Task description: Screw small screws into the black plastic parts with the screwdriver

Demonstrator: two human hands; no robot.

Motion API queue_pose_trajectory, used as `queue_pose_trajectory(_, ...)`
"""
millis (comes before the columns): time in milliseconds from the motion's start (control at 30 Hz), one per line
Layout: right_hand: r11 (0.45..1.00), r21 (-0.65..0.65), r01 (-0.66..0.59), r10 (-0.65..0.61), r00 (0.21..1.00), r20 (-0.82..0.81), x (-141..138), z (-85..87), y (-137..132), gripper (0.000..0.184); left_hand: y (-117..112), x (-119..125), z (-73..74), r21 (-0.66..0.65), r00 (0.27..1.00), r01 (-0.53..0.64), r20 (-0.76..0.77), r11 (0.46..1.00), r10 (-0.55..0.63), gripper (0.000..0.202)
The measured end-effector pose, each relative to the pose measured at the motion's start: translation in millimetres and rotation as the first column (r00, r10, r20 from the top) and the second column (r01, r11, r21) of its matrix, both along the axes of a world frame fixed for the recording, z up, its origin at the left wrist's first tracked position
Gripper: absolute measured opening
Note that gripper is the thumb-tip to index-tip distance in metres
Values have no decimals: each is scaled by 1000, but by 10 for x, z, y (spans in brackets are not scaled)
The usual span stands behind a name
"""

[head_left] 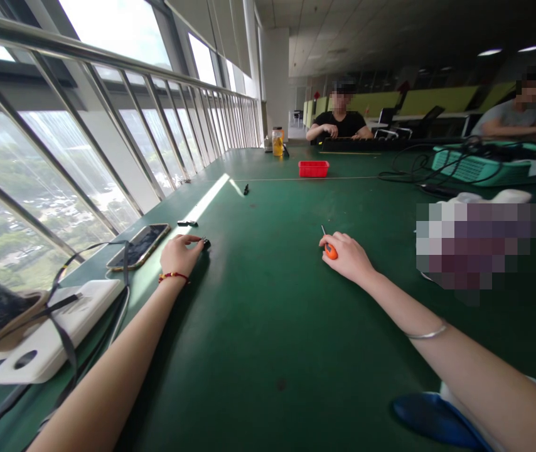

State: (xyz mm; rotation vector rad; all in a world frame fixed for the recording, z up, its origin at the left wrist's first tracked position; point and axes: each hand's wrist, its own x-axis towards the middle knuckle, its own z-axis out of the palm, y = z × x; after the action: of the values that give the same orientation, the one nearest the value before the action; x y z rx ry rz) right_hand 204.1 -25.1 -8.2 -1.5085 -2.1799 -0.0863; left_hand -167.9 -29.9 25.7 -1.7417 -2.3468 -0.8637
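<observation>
On the left of the green table [268, 301], my left hand [179, 256] is closed, thumb and fingers pinching a small black part [206, 243]. The exact kind of this part is too small to make out. My right hand [349, 256] rests on the tabletop further right, wrapped round the orange handle of a screwdriver [331, 251]. Its thin metal shaft points away from me, apart from the black part. Just beyond my left hand lies another small black piece [187, 223], and a third black piece [246, 189] sits farther off.
A phone [140, 247], a white power strip [61, 329] and cables lie along the left edge by the railing [155, 119]. Farther away stand a red box [314, 169] and a jar [277, 143]. A teal basket [479, 169] is at right; two people sit beyond.
</observation>
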Motion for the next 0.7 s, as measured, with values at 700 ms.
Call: queue_pose_trajectory(700,1000,-24,3,-2,1000,20,-3,16,-5,15,30,33,-34,-48,999,-18,-52,999,15,33)
